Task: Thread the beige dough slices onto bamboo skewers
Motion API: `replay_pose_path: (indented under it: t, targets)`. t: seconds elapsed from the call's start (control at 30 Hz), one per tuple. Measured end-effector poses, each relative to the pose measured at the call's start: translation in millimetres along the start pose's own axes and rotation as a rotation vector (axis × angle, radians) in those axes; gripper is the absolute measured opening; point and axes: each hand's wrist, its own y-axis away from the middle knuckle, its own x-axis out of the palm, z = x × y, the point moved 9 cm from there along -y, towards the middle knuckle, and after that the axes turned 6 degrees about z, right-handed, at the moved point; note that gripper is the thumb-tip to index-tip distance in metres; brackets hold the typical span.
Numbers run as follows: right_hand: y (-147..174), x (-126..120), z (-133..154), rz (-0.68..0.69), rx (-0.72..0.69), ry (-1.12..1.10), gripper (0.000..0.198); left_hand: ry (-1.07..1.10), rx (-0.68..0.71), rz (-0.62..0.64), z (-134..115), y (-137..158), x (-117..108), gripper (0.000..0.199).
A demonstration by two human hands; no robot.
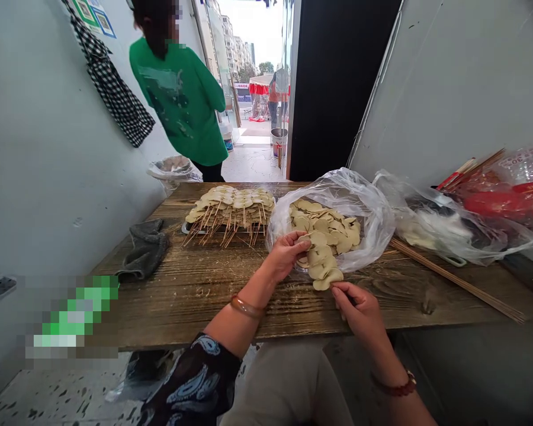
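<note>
A string of thin, pale yellow slices (322, 264), apparently threaded on a skewer, stretches between my two hands in front of an open plastic bag. My left hand (288, 255) pinches the slice at the upper end. At the lower end, my right hand (357, 305) is closed, thumb against fingers, around the skewer's end, which is mostly hidden. Loose slices (324, 223) of the same kind fill the clear plastic bag (379, 222). To its left, finished-looking skewers of slices (231, 204) lie piled on a metal tray (187, 228), sticks pointing towards me.
Bare bamboo sticks (462, 281) lie on the wooden table (195, 307) at right, beside plastic bags (448, 231) and red packaging (506, 195). A dark grey cloth (144, 248) rests at left. Beyond the table, a person in green (182, 100) stands near the doorway.
</note>
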Motion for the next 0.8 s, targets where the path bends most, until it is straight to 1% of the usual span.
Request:
replay_pose_path:
  t: [0.17,0.33,0.43,0.5,0.57,0.63,0.73,0.8]
  targets:
    - [0.1,-0.1,-3.8,0.011,0.029,-0.043,0.032,-0.122,0.085,-0.01,-6.6,-2.1,-2.3,0.042]
    - [0.0,-0.7,-4.9,0.011,0.032,-0.058,0.033,-0.145,0.054,-0.012,-7.6,0.0,-1.3,0.044]
    - [0.0,-0.5,-4.2,0.011,0.023,-0.055,0.033,-0.118,0.007,-0.007,-6.0,2.3,0.1,0.046]
    - [0.0,-0.7,-4.7,0.006,0.028,-0.057,0.033,-0.075,-0.027,0.021,-3.6,3.1,2.8,0.046]
    - [0.1,-0.9,-5.6,0.0,0.035,-0.068,0.033,-0.024,-0.065,0.06,0.2,3.5,6.1,0.041]
    - [0.0,-0.9,-5.7,-0.004,0.035,-0.08,0.033,0.027,-0.093,0.07,3.9,3.5,7.3,0.036]
    - [-0.1,-0.9,-4.2,-0.005,0.024,-0.079,0.033,0.075,-0.078,0.033,4.7,3.0,5.5,0.032]
    - [-0.3,-0.9,-2.9,-0.005,0.016,-0.068,0.033,0.095,-0.053,0.034,3.4,2.7,7.3,0.03]
